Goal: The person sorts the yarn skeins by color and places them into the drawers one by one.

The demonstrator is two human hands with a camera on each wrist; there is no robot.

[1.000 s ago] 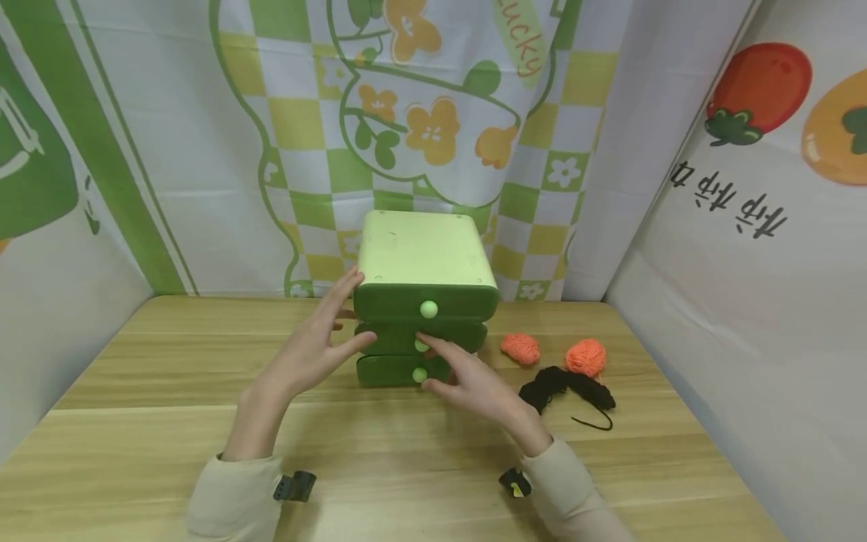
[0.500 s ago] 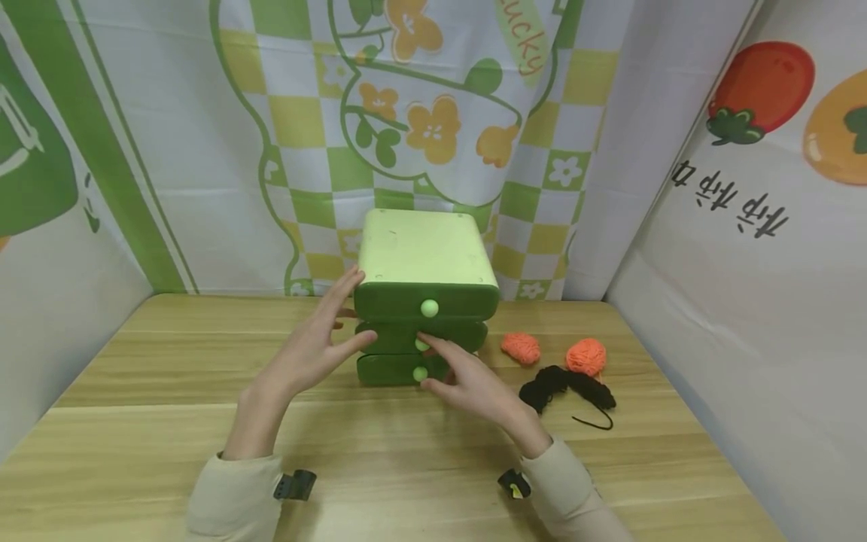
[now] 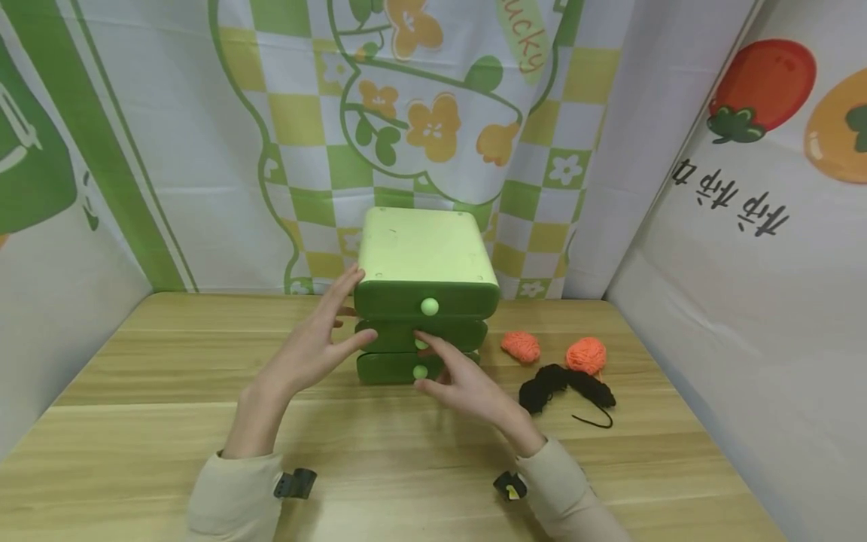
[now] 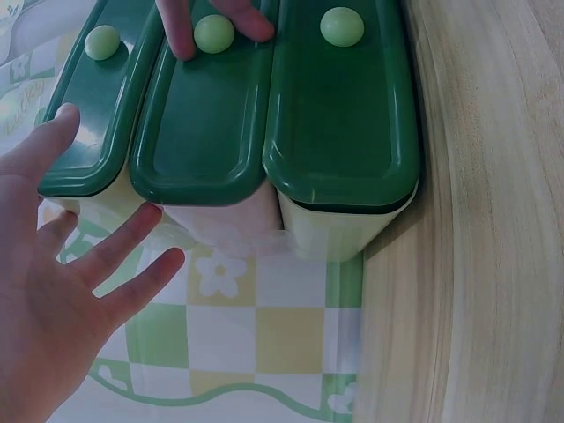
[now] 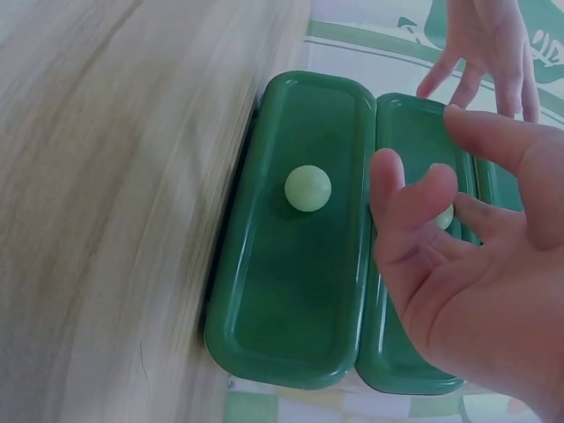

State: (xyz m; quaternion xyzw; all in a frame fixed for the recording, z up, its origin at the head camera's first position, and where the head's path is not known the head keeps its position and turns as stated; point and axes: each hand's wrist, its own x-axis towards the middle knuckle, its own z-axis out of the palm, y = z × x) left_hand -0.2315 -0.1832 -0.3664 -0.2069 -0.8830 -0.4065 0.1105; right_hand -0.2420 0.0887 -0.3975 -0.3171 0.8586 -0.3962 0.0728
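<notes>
A light-green cabinet (image 3: 425, 245) stands upright with three dark-green drawers, all closed or nearly so, each with a round pale knob. My left hand (image 3: 298, 357) has its fingers spread at the cabinet's left side, the thumb by the middle drawer (image 3: 393, 336). At that drawer's knob (image 4: 214, 33) is my right hand (image 3: 467, 380), its fingertips apart on either side; whether they touch the knob, I cannot tell. In the right wrist view, the lowest drawer's knob (image 5: 307, 188) is untouched, left of the right hand (image 5: 485, 282).
To the right on the wooden table (image 3: 169, 444) lie two orange yarn balls (image 3: 521, 346) (image 3: 585, 355) and a black yarn bundle (image 3: 567, 384) with a loose end. A patterned curtain (image 3: 305, 120) hangs close behind the cabinet, with printed cloth at both sides.
My right hand has shifted slightly left, its thumb now a little further across the lowest drawer's knob area. The left hand and the drawers look unmoved.
</notes>
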